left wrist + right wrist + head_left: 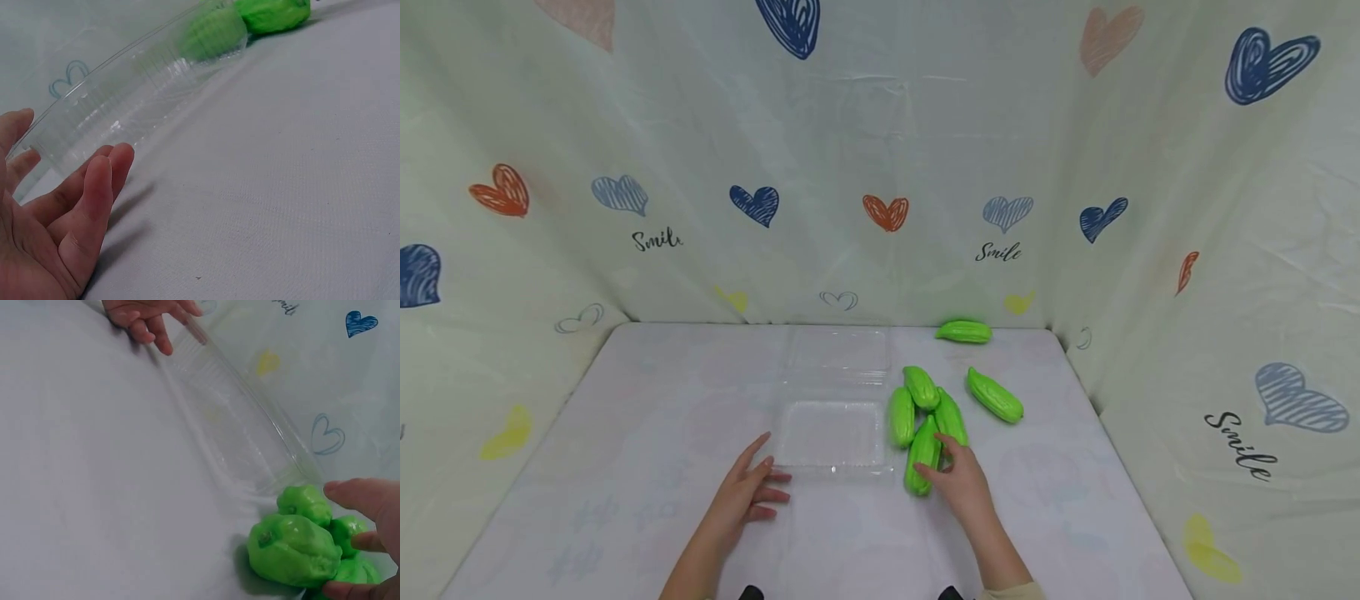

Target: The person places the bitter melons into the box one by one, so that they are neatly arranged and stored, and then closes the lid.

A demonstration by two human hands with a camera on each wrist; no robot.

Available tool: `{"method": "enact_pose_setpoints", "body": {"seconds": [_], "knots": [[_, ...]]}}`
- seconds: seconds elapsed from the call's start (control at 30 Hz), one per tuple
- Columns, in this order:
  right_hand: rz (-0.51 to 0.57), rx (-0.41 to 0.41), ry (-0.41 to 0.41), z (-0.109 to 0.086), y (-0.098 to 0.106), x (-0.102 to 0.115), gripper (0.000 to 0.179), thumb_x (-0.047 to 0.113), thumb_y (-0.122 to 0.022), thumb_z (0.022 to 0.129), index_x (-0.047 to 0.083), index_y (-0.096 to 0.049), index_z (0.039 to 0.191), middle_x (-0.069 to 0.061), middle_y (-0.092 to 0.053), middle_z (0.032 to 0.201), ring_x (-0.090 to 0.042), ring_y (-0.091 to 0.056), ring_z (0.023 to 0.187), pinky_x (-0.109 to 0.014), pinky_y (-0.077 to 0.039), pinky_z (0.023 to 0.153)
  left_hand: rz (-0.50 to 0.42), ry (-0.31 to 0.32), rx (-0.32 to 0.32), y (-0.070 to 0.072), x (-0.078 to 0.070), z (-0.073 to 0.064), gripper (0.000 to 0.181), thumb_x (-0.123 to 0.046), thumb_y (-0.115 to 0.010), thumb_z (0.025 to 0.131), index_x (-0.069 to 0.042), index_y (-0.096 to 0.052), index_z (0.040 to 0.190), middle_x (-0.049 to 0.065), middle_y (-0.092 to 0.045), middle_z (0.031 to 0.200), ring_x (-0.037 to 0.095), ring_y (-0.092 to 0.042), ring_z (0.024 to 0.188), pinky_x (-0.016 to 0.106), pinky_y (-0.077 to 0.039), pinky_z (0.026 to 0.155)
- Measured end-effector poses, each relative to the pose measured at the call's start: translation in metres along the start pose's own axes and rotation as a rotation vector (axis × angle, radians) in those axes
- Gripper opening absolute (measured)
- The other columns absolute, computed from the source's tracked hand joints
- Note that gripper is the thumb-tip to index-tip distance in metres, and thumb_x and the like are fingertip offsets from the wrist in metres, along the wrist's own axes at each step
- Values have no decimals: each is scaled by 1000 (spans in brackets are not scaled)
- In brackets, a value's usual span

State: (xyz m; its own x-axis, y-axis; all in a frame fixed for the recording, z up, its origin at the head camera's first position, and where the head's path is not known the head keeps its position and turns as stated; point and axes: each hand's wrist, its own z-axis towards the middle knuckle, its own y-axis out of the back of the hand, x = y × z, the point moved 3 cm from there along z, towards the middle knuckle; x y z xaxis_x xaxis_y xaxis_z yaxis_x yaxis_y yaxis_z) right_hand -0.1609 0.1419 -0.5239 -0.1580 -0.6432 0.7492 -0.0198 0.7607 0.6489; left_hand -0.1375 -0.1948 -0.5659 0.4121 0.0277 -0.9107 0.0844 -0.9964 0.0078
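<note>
A green ridged gourd (922, 463) lies nearest the front of a close cluster. Over it reaches my right hand (958, 479), thumb and fingers spread about it; in the right wrist view the fingers are not closed round the gourd (292, 550). Several like it lie beside it, including a left gourd (901, 417) and a back gourd (921, 387). My left hand (741, 496) has its fingers loosely extended at the front left corner of a clear plastic box (831, 471). In the left wrist view that hand (59, 219) holds nothing.
The box's clear lid (837, 350) lies folded back behind it. Two more green gourds stand apart: one right gourd (995, 396) and one far gourd (964, 332) at the table's back edge. A heart-printed curtain (820, 125) encloses the white table (647, 433).
</note>
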Motion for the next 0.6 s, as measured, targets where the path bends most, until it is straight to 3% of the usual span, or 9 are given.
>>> {"method": "enact_pose_setpoints", "body": {"seconds": [0.17, 0.3, 0.5, 0.6], "knots": [[31, 17, -37, -3, -10, -1, 68, 29, -80, 81, 1, -52, 136, -28, -54, 126, -46, -51, 117, -56, -49, 88, -32, -4, 7, 0, 2, 0, 55, -32, -47, 103, -24, -27, 154, 15, -69, 105, 30, -70, 82, 39, -59, 61], [95, 8, -33, -4, -14, 0, 66, 24, -80, 81, 0, -51, 136, -33, -48, 133, -50, -46, 122, -57, -50, 89, -36, -5, 10, 0, 3, -1, 55, -34, -44, 105, -21, -25, 155, 15, -68, 105, 30, -70, 82, 42, -60, 63], [241, 37, -67, -6, -20, -2, 64, 13, -77, 83, 0, -48, 138, -37, -38, 139, -34, -61, 94, -38, -58, 64, -58, -18, 17, 0, 6, -1, 54, -35, -41, 105, -22, -26, 155, 14, -68, 107, 30, -70, 84, 43, -60, 65], [288, 47, -92, -7, -22, -4, 65, 10, -76, 84, 1, -45, 140, -37, -38, 138, -29, -61, 88, -33, -58, 60, -61, -22, 28, -1, 8, -1, 54, -36, -41, 105, -22, -26, 155, 14, -67, 107, 30, -70, 84, 43, -60, 66]]}}
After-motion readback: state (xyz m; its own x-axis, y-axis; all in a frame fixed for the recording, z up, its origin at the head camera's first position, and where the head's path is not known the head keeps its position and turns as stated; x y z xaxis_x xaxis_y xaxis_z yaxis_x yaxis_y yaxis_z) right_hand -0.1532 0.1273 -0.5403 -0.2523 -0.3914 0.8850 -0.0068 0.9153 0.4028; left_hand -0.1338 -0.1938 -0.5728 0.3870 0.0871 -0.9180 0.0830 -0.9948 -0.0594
